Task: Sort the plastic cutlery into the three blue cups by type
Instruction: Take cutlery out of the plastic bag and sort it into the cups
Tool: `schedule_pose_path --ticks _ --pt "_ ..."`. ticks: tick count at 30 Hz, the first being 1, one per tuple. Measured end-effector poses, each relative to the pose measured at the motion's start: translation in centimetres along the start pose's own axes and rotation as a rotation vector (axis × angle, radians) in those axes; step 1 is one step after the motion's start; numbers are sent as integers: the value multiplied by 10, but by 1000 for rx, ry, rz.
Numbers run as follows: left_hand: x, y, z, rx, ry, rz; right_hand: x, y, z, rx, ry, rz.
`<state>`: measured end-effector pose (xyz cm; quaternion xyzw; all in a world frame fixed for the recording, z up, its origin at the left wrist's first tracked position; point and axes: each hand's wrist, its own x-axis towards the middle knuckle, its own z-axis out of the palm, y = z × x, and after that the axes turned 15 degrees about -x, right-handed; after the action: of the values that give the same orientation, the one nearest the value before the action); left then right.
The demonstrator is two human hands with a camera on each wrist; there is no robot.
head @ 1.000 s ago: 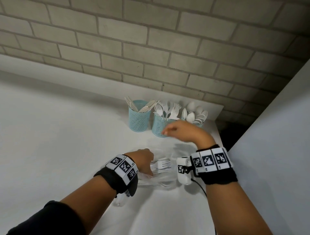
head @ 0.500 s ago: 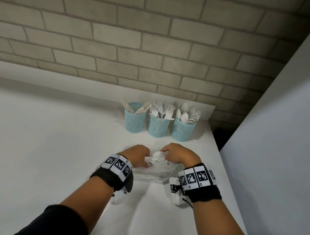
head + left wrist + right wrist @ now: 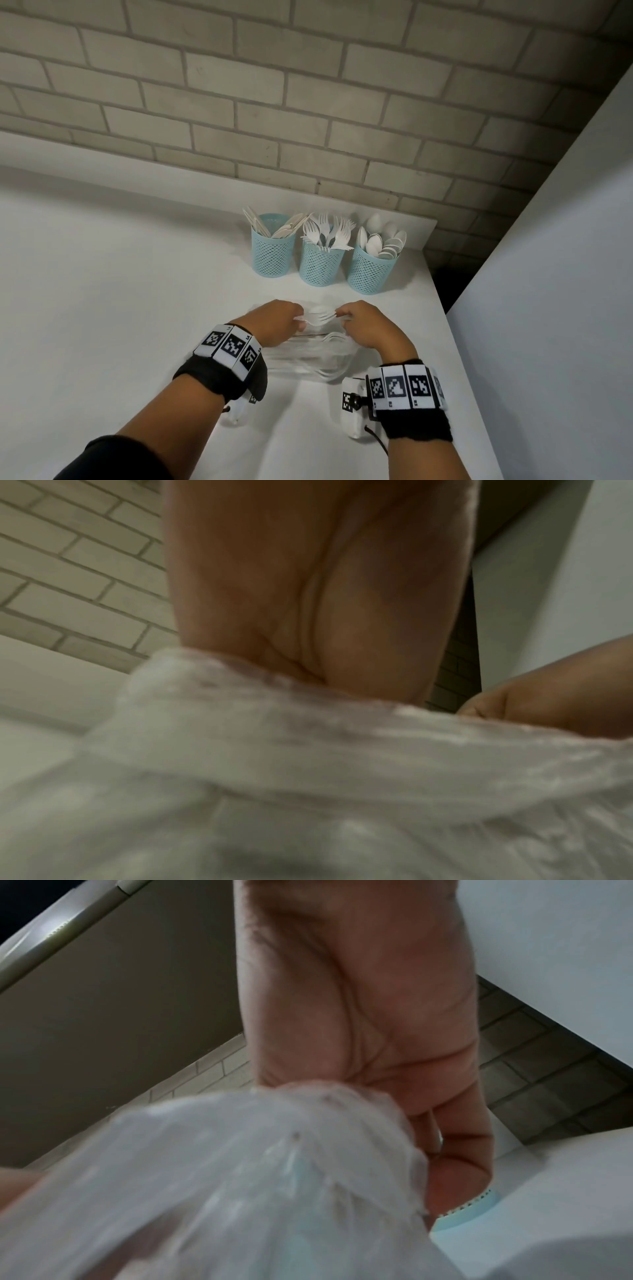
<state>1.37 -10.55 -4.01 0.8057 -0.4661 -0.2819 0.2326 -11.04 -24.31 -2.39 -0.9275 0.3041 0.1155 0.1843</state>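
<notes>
Three blue mesh cups stand in a row at the back: the knife cup (image 3: 273, 251), the fork cup (image 3: 321, 265) and the spoon cup (image 3: 370, 274), each with several white pieces. In front of them a clear plastic bag (image 3: 308, 358) of white cutlery lies on the table. My left hand (image 3: 279, 320) and right hand (image 3: 364, 325) both grip its far edge with curled fingers. A white fork (image 3: 318, 317) shows between them. The left wrist view shows my left hand (image 3: 308, 588) over the bag (image 3: 308, 777). The right wrist view shows my right hand (image 3: 359, 1001) with the bag (image 3: 240, 1164) bunched in it.
The white table (image 3: 102, 308) ends at a right edge just past the spoon cup, where a dark gap (image 3: 452, 281) and a white panel (image 3: 548, 274) follow. A brick wall (image 3: 308, 102) rises behind the cups. One blue cup's rim (image 3: 469, 1213) shows by my right fingers.
My right hand came back from the fork cup and took hold of the bag beside my left hand. The left hand stayed on the bag.
</notes>
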Motion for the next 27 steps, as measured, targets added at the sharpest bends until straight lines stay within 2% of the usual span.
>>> schedule_pose_path --ticks 5,11,14,18,27 --pt "-4 1 11 41 -89 10 -1 -1 6 32 7 2" --pt "-3 2 15 47 -73 6 -2 0 7 54 37 -4" --pt "-4 3 15 33 -48 17 -4 1 7 45 59 -8" --pt "-3 0 14 -4 49 23 -6 4 8 56 99 20" --pt "-9 -1 9 -246 132 38 -10 7 11 137 140 43"
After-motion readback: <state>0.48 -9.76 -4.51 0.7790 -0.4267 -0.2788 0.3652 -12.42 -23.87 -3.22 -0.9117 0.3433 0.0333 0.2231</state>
